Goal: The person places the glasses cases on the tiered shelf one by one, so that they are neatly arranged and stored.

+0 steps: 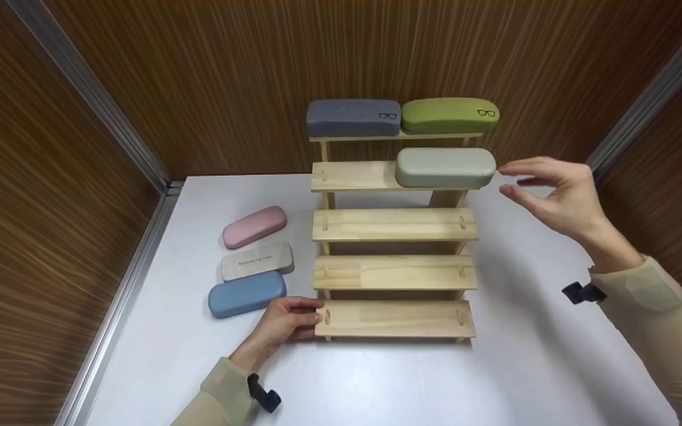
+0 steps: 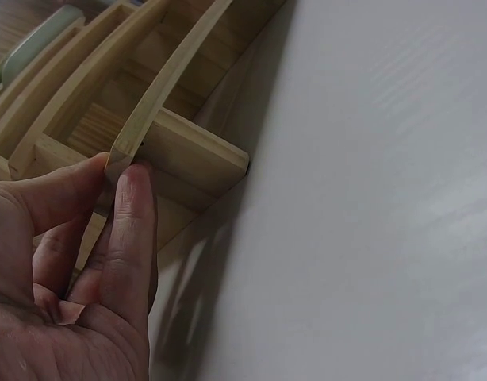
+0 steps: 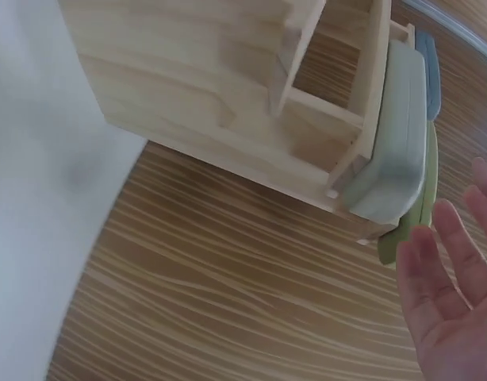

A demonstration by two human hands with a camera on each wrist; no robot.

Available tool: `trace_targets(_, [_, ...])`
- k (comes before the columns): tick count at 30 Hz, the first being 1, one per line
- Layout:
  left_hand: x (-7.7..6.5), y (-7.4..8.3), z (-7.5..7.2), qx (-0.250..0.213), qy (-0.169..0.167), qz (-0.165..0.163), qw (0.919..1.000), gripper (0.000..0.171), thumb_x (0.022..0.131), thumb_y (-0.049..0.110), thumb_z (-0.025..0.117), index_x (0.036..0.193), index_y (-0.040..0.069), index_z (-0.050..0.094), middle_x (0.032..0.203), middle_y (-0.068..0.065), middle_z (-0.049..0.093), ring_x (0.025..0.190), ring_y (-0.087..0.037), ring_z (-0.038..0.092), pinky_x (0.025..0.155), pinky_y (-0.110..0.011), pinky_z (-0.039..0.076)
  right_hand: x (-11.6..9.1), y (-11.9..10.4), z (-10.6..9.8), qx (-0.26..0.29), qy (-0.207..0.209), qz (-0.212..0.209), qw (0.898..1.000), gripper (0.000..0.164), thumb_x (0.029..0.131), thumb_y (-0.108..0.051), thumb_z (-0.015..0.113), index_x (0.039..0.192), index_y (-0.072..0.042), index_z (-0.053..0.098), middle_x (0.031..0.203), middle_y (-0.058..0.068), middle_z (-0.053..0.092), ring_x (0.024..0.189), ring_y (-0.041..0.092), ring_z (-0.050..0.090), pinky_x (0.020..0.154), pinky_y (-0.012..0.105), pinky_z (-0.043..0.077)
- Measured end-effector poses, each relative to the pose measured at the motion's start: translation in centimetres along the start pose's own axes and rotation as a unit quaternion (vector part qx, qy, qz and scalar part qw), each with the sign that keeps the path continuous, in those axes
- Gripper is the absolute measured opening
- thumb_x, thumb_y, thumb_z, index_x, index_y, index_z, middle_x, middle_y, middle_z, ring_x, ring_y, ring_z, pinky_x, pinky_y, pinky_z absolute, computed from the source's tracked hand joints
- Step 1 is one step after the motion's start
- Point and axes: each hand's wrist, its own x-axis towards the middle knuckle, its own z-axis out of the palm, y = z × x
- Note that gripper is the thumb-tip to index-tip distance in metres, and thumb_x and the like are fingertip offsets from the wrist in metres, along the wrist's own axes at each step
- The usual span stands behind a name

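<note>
A tiered wooden rack stands on the white table. My left hand pinches the left end of its lowest shelf between thumb and fingers, seen close up in the left wrist view, where the shelf end sits in the grip. On the right of the second shelf from the top lies a pale green glasses case. Just off that case's right end is my right hand, thumb and fingers apart with nothing between them. The top shelf carries a blue-grey glasses case and a lime green one.
Left of the rack, a pink glasses case, a light grey case with lettering and a blue case lie on the table. Wood-grain panels with metal edge rails enclose the table at the back and sides.
</note>
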Motion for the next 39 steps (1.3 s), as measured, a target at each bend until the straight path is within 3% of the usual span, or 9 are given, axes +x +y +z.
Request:
trace_targets(3, [0.0,0.1,0.0,0.001,-0.001,-0.001,1.0,0.039,0.097,0.0,0.082,0.135,-0.006,0.076,0.11,-0.003,0.084,0.095,-0.015,0.083,0.085,-0.029,0.072,-1.6,0.2,0.0,0.029,-0.016,0.044,0.998,0.026,0.086,0.016,0.086,0.11,0.004,0.086,0.11,-0.01,0.087,0.097,-0.007,0.079,0.084,0.009,0.063])
trace_targets(7, [-0.1,0.3,0.0,0.015,0.002,-0.003,0.9999,0.039,0.097,0.002,0.083,0.135,-0.005,0.076,0.11,-0.002,0.084,0.094,-0.013,0.083,0.083,-0.028,0.071,-4.0,1.0,0.4,0.057,-0.029,0.096,0.993,0.027,0.087,0.016,0.085,0.11,0.003,0.086,0.109,-0.013,0.087,0.09,-0.006,0.081,0.079,0.009,0.063])
trace_targets(14, [-0.4,0.7,-0.1,0.043,0.006,-0.005,0.999,0.037,0.098,0.007,0.084,0.133,-0.002,0.079,0.11,0.002,0.084,0.093,-0.008,0.08,0.078,-0.024,0.07,-7.7,2.3,0.9,0.064,-0.072,0.201,0.975,0.024,0.094,0.005,0.086,0.117,0.004,0.085,0.107,-0.023,0.083,0.092,-0.005,0.081,0.077,0.013,0.066])
trace_targets(20, [-0.5,0.8,-0.3,0.043,0.002,-0.007,0.9991,0.036,0.098,0.005,0.084,0.133,-0.002,0.079,0.11,0.001,0.084,0.092,-0.009,0.081,0.079,-0.025,0.07,-10.1,3.6,1.4,0.053,-0.122,0.258,0.957,0.027,0.097,-0.007,0.087,0.123,0.002,0.083,0.107,-0.028,0.081,0.098,-0.009,0.077,0.082,0.011,0.064])
trace_targets(28, [-1.6,1.7,-0.9,0.087,-0.019,0.021,0.9958,0.038,0.101,0.006,0.081,0.136,-0.007,0.075,0.115,-0.011,0.085,0.088,-0.011,0.082,0.078,-0.027,0.071,-12.5,4.3,2.0,0.066,-0.195,0.27,0.941,0.025,0.096,-0.009,0.088,0.121,-0.003,0.085,0.108,-0.023,0.083,0.1,-0.004,0.077,0.083,0.014,0.064])
trace_targets(34, [-2.7,3.0,-2.0,0.119,-0.02,0.04,0.9919,0.04,0.104,0.007,0.078,0.138,-0.012,0.071,0.123,-0.024,0.083,0.093,-0.013,0.083,0.079,-0.026,0.071,-14.2,4.5,2.9,0.125,-0.247,0.252,0.927,0.029,0.097,-0.004,0.086,0.122,0.008,0.081,0.109,-0.02,0.084,0.098,-0.001,0.079,0.084,0.014,0.063])
trace_targets(37, [-3.3,3.7,-2.7,0.141,-0.004,0.061,0.9882,0.041,0.105,0.008,0.077,0.14,-0.013,0.069,0.131,-0.03,0.08,0.096,-0.013,0.083,0.081,-0.026,0.07,-15.3,4.8,3.3,0.176,-0.271,0.25,0.913,0.03,0.098,0.0,0.082,0.125,0.013,0.077,0.113,-0.015,0.086,0.098,0.0,0.08,0.084,0.016,0.064])
trace_targets(39, [-3.6,4.2,-3.3,0.166,0.017,0.077,0.9829,0.04,0.105,0.007,0.076,0.14,-0.013,0.07,0.134,-0.031,0.078,0.098,-0.014,0.083,0.082,-0.026,0.07,-16.0,4.9,3.5,0.227,-0.286,0.262,0.893,0.032,0.1,0.003,0.078,0.129,0.016,0.073,0.117,-0.01,0.087,0.1,0.004,0.082,0.085,0.02,0.068])
